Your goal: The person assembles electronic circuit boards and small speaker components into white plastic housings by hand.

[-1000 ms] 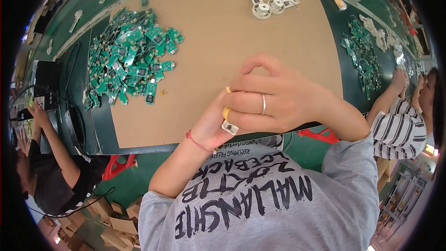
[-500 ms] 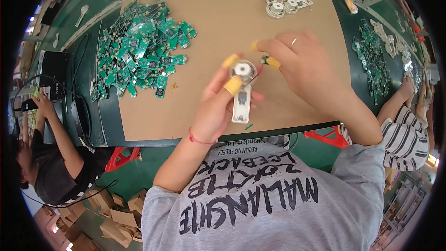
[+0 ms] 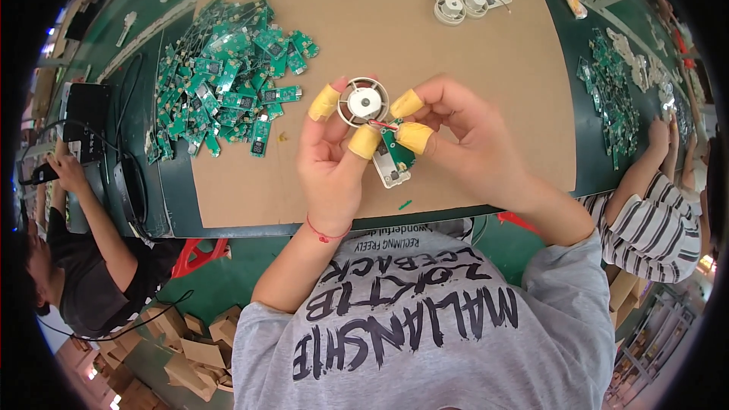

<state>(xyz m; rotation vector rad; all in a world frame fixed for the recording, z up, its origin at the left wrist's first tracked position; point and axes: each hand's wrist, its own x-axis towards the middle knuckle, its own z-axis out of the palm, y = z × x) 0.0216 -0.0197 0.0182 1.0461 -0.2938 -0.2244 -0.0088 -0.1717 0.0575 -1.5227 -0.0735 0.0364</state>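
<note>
My left hand (image 3: 330, 159) grips a white plastic fan housing (image 3: 364, 101), a round ring with a motor in its middle and a short handle. Yellow tape or covers wrap the thumb and a finger. A green circuit board (image 3: 402, 153), wired to the housing, lies over part of the handle. Thumb and finger of my right hand (image 3: 463, 140), also in yellow covers, pinch at the board's upper end and its red wires, close below the ring. The exact contact is partly hidden by the fingertips.
A heap of green circuit boards (image 3: 228, 83) lies left on a brown cardboard sheet (image 3: 364, 23). Two more fan housings (image 3: 459, 6) rest at the far right. More boards (image 3: 611, 99) lie beyond the sheet's right edge. People work at both sides; cables (image 3: 125, 175) run at left.
My right hand has come left and down, bringing the circuit board onto the handle. My left hand has shifted slightly left, and the fan housing has tilted.
</note>
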